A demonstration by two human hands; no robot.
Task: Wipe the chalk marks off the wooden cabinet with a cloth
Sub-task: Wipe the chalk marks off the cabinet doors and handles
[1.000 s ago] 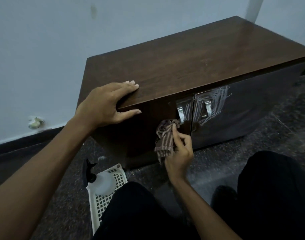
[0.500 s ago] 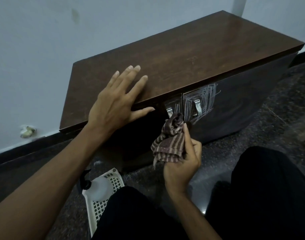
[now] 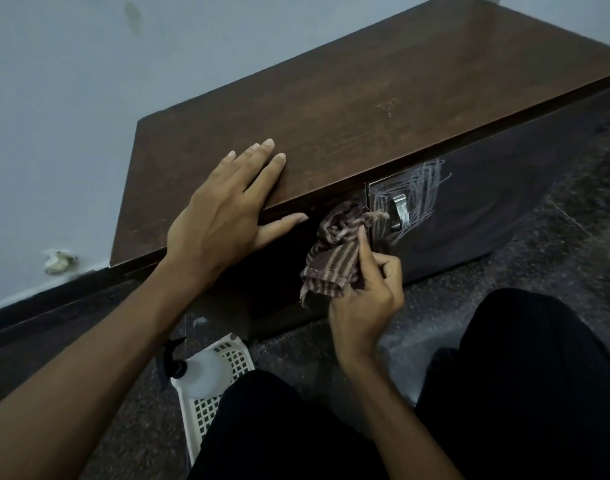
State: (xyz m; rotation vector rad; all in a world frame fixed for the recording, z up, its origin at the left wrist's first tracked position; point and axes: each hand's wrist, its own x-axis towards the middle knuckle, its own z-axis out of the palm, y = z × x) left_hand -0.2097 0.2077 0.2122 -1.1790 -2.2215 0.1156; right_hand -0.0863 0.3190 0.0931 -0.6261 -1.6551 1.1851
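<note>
**A:** Since the frame before, what had shifted?

**B:** Little on the left. The left hand (image 3: 227, 216) stayed flat on the cabinet (image 3: 331, 109) top, four fingers straight and close together, thumb hooked over the front edge. The cloth (image 3: 334, 251) had climbed, and its bunched top now covered the left door's handle, which had shown earlier.

**A:** Who held it?

**B:** The right hand (image 3: 365, 299) pinched it from below, thumb laid up along the stripes and the other fingers curled behind. A loose end hung down to the left.

**A:** And the marks?

**B:** The chalk marks (image 3: 421, 188) lay to the right of the cloth, scrawled in steep slanting strokes around the right door's handle (image 3: 400, 209). The cloth's frayed tip just met their left edge. I judged the wipe had to run rightward, with the right hand much the nearer.

**A:** Anything unclear?

**B:** Any chalk under the cloth was hidden, the door's right end was too dark to read, and the frame cut off the cabinet's far corner.
</note>
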